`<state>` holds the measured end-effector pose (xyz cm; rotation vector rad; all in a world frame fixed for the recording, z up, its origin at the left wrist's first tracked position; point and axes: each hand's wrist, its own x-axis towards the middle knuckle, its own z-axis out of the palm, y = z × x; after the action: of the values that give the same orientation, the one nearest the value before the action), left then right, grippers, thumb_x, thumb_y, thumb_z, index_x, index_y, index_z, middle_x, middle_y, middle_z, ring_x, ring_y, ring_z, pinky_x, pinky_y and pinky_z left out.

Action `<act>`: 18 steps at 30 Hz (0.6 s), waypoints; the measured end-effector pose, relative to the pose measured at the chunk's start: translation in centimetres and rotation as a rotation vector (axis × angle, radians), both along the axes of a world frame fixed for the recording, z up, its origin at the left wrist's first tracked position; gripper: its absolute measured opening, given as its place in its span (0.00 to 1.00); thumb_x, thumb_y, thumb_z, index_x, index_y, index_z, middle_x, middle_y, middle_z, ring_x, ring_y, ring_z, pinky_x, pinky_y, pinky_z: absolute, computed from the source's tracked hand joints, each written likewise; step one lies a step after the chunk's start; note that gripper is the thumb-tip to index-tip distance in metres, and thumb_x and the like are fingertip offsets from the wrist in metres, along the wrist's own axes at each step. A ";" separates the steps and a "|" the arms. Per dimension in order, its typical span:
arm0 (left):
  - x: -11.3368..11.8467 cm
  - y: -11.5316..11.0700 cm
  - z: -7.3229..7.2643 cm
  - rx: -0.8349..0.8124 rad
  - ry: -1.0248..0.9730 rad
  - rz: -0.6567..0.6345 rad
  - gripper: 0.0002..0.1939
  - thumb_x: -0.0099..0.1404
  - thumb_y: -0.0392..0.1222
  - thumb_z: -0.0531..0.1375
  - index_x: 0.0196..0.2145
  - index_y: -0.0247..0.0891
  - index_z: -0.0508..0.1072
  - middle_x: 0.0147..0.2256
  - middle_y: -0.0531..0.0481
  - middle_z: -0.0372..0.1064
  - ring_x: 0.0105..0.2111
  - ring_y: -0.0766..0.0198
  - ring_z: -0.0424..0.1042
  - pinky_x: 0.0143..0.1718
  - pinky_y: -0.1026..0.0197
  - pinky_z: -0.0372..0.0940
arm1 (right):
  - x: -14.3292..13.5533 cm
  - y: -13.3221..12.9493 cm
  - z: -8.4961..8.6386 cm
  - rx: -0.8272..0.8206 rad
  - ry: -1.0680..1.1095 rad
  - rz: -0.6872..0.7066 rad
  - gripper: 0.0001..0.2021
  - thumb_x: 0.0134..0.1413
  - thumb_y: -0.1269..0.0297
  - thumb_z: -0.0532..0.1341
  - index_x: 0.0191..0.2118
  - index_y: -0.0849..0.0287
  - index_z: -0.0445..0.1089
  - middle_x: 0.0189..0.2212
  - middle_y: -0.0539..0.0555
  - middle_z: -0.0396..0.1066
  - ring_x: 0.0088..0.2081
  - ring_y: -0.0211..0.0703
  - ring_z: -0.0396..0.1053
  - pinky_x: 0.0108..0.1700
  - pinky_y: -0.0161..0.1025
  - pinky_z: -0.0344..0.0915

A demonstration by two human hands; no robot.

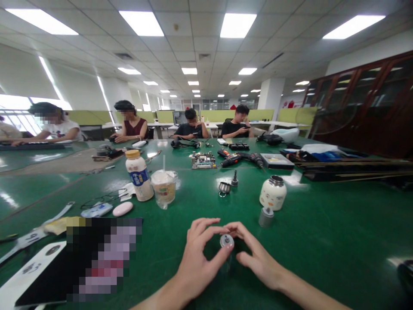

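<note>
Showing a pale grey rim around a darker centre, a small round piece [226,240] with a metallic look sits between the two hands, near the front edge of the view. Beneath it spreads a glossy green table [322,245] streaked with ceiling reflections. Just beyond the right hand stand a grey cylinder [266,218] and a cream jar [272,194] with its steel mouth uncovered; a small shiny metal cup [224,188] and a dark fitting [235,178] lie farther back at centre. A capped bottle [138,178] and a lidded drink cup [164,189] are on the left. Across the room, four people sit under bright ceiling panels [238,25], and dark wooden cabinets [364,101] line the right wall. The left hand [198,254] reaches inward, its thumb and index finger clamped on the piece. The right hand [258,256] arches opposite, thumb and index apart; whether its fingertips touch the piece cannot be told.
</note>
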<state>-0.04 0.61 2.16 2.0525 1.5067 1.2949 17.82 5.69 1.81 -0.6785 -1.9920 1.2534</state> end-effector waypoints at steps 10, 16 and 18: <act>-0.7 1.4 1.8 0.003 0.106 -0.006 0.04 0.60 0.43 0.66 0.32 0.54 0.80 0.44 0.54 0.74 0.51 0.50 0.60 0.51 0.45 0.58 | -1.0 -0.5 -1.0 0.131 -0.183 -0.152 0.11 0.47 0.69 0.64 0.38 0.56 0.66 0.33 0.49 0.70 0.36 0.43 0.67 0.41 0.38 0.62; -2.8 2.8 1.1 -0.031 0.200 0.191 0.03 0.60 0.45 0.66 0.32 0.54 0.81 0.43 0.52 0.75 0.48 0.50 0.62 0.49 0.45 0.58 | -1.0 -0.6 -0.5 0.097 -0.158 -0.156 0.13 0.46 0.69 0.66 0.39 0.57 0.67 0.35 0.49 0.71 0.38 0.43 0.69 0.42 0.38 0.62; -3.5 3.2 0.0 -0.131 0.281 0.227 0.03 0.58 0.47 0.66 0.30 0.57 0.81 0.44 0.52 0.74 0.49 0.47 0.61 0.48 0.43 0.57 | -0.9 -0.6 -0.3 0.089 -0.152 -0.148 0.13 0.46 0.69 0.66 0.39 0.57 0.67 0.35 0.49 0.72 0.38 0.43 0.69 0.42 0.37 0.63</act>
<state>-3.54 3.82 2.17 2.0941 1.9408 0.9768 16.87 5.10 1.51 -0.8825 -2.0651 1.0463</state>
